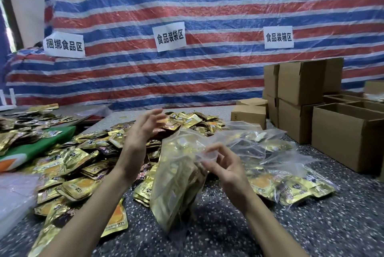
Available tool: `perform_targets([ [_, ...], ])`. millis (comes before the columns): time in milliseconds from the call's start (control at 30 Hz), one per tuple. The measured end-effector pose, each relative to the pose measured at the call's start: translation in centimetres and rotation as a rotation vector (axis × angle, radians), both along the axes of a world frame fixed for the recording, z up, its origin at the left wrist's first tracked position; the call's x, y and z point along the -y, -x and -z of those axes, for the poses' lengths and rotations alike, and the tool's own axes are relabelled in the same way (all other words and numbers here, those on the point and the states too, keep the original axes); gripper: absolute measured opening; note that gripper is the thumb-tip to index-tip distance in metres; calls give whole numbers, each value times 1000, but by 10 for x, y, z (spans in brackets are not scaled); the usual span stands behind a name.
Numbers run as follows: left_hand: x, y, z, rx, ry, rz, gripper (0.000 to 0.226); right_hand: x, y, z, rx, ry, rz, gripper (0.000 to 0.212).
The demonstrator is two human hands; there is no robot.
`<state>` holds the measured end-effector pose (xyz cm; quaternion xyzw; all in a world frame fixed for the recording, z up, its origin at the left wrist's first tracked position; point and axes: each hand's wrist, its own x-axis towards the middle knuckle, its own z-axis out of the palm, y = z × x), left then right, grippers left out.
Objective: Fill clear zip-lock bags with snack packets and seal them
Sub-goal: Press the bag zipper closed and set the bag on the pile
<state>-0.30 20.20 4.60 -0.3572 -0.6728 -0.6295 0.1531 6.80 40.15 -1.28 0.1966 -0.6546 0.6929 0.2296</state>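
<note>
Zip-lock bag (176, 186): upright between the forearms, its base seemingly resting on the table (228, 229). It is stuffed with gold packets, so sealing looks like the step in hand.
Right hand (225, 166): fingers curled, pinching the clear top edge, probably to keep the mouth up so nothing spills.
Left hand (143, 132): raised over the heap with fingers spread and loose, holding nothing; blurred.
Snack packets (83, 165): loose heap on the left, reaching the bag's foot.
Open room: bare speckled surface nearest the person. Filled bags (274, 165) crowd the right, with cardboard boxes (342, 132) beyond them.
</note>
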Motion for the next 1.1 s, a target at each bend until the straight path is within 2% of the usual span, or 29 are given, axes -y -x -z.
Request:
perform_targets([
  [100,-7,15,39,336,-6,199,46,1,1,0,32,111,-65,15],
  [167,-11,15,72,441,21,240,29,2,5,2,50,159,-92,16],
  [267,-14,17,94,364,116,107,23,-1,10,5,45,165,-85,33],
  [400,-15,17,98,302,-40,-73,31,-2,12,9,42,75,-55,63],
  [433,-15,16,100,288,-61,-108,39,0,12,9,47,79,-12,57],
  [533,-11,12,97,283,-99,-105,58,5,12,8,15,155,102,21],
  [667,-6,6,83,192,-129,-37,48,4,10,6,-31,220,147,3],
  [733,-5,3,79,178,-136,5,43,5,11,7,-30,203,183,4],
  [800,-5,2,77,202,-164,53,53,6,12,8,-25,206,201,10],
  [900,-4,-2,71,167,-203,40,22,7,13,11,-37,183,142,13],
  [967,-3,-2,70,123,-224,-10,12,9,12,12,-25,166,80,16],
  [1100,2,0,69,93,-276,-43,19,9,13,12,-23,170,149,14],
])
